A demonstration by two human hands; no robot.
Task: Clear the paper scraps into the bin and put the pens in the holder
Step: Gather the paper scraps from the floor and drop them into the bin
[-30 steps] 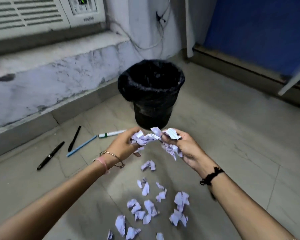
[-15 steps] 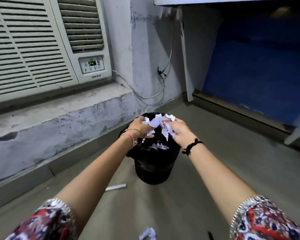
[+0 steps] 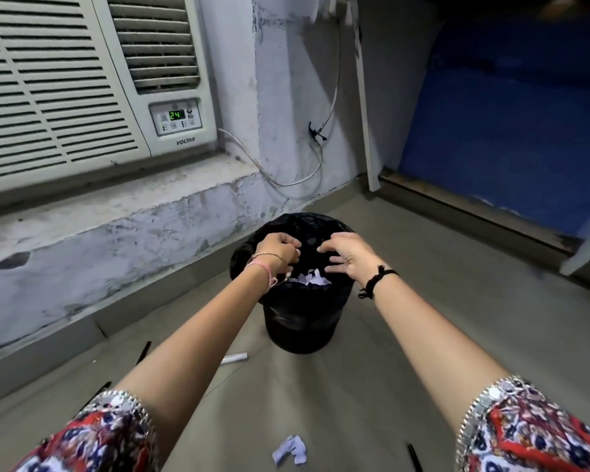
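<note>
A black bin (image 3: 300, 321) lined with a black bag stands on the floor near the wall. White paper scraps (image 3: 312, 278) lie inside it. My left hand (image 3: 280, 252) hovers over the bin's left rim with fingers curled and no paper visible in it. My right hand (image 3: 346, 255) is over the right rim, fingers spread and empty. One crumpled scrap (image 3: 290, 449) lies on the floor near me. A white marker (image 3: 234, 358) shows beside my left forearm, and a black pen (image 3: 143, 352) lies further left. Another dark pen (image 3: 414, 457) is at the bottom edge.
A window air conditioner (image 3: 82, 90) sits on a concrete ledge (image 3: 116, 206) to the left, its cable (image 3: 286, 178) trailing down the wall. A blue panel (image 3: 508, 131) with a low frame runs along the right. Grey tiled floor surrounds the bin.
Both hands carried a bundle of scraps from the floor up over the bin, then let go; the scraps now lie inside the bin and the hands are empty.
</note>
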